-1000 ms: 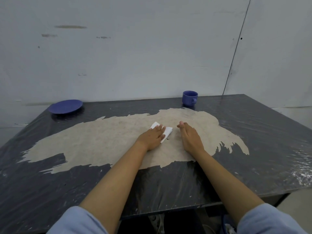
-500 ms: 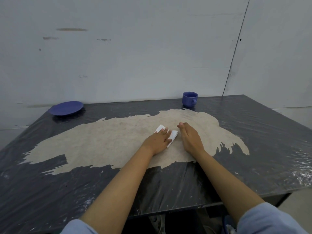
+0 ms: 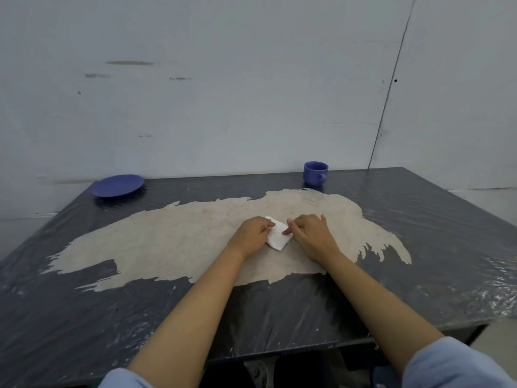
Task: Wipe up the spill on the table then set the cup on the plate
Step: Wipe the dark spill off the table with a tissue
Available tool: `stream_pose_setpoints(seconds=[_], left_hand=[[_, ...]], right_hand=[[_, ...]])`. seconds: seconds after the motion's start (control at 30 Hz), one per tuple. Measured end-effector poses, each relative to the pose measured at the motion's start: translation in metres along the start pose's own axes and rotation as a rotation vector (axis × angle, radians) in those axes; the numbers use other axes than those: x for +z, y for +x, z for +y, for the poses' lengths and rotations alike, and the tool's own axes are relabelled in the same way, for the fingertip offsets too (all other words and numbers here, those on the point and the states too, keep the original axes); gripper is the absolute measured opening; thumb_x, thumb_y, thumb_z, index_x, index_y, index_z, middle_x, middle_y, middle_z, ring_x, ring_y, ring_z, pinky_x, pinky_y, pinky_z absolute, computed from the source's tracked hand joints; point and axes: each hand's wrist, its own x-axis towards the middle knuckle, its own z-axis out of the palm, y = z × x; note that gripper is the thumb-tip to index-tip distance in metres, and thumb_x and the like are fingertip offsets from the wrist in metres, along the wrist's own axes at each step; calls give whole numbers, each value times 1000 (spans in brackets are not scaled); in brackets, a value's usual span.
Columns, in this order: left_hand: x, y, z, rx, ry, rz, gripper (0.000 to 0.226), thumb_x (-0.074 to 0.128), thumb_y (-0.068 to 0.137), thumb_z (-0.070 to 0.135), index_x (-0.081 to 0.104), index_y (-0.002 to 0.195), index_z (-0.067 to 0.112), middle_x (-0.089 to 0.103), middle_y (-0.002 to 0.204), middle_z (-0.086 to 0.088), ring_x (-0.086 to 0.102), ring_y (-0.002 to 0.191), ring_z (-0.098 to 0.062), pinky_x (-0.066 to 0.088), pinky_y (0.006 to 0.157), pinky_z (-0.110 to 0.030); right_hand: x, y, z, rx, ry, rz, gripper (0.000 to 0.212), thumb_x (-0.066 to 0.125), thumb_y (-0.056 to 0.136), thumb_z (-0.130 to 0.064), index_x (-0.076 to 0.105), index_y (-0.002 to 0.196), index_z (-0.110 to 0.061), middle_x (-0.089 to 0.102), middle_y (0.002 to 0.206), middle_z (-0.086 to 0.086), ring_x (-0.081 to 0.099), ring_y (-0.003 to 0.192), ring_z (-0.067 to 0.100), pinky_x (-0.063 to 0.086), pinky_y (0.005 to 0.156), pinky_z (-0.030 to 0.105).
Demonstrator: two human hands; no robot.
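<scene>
I am seeing both forearms reaching forward across the table [image 3: 419, 247], light blue sleeves [image 3: 453, 365] pushed up near the elbows. My left hand [image 3: 251, 235] is lying knuckles-up with its fingers curled over the left edge of a folded white tissue [image 3: 278, 236], pinning it flat. My right hand [image 3: 313, 233] is lying beside it, fingers bent, its fingertips pressing on the tissue's right edge. The tissue is sitting on a large pale tan patch [image 3: 181, 236] spreading over the dark, glossy tabletop. The blue cup [image 3: 315, 173] is standing upright at the far edge, well apart from the blue plate [image 3: 117, 186] at the far left corner. A plain grey wall [image 3: 223, 107] is standing behind the table.
</scene>
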Motion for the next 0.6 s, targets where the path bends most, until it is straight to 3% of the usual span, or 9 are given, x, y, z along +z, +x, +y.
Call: stream_pose_setpoints(seconds=[0.1,0.13,0.2,0.27,0.37,0.43,0.6], left_hand=[[-10,1,-10,-8,93,-14,32,49,98,16,69,122,14,63,131,-5,56,120,-20,43,103,-28],[-12,1,-12,-2,113,-29,31,50,97,17,69,121,15,63,130,-5,57,119,-19,43,101,-27],[-15,2,-13,11,151,-54,31,51,97,18,70,121,16,64,128,-5,58,116,-19,43,98,-26],[-17,3,-14,13,191,-75,31,52,96,21,70,121,19,64,127,-5,58,114,-20,45,97,-27],[-20,4,-18,9,257,-74,30,54,95,30,71,120,29,64,130,-3,58,116,-22,44,100,-33],[-21,3,-19,9,329,-72,30,50,97,37,70,119,34,63,132,1,54,121,-21,35,102,-37],[-22,-3,-15,-43,247,-75,35,37,99,45,66,116,34,66,124,4,53,119,-21,23,89,-38]], right_hand=[[-3,6,-5,-112,-160,-59,43,43,97,-42,78,89,-20,67,108,-7,53,109,9,11,121,47],[-3,7,-8,-143,-193,-83,41,45,96,-41,77,90,-17,67,108,-5,54,106,10,18,120,44],[-2,8,-13,-116,-200,-140,39,47,95,-43,74,91,-14,70,100,1,59,92,14,44,103,38],[-5,8,-16,-63,-166,-192,36,48,94,-44,70,94,-15,70,95,4,61,82,17,53,80,34],[-9,7,-15,-87,-136,-274,32,49,95,-44,70,113,-28,66,105,-3,59,86,13,45,74,23],[-11,6,-15,-69,-123,-320,36,49,95,-48,69,119,-31,60,100,-6,54,84,11,36,67,19],[-13,5,-13,-18,-82,-373,37,53,92,-52,69,120,-33,58,101,-2,53,87,13,35,69,23]])
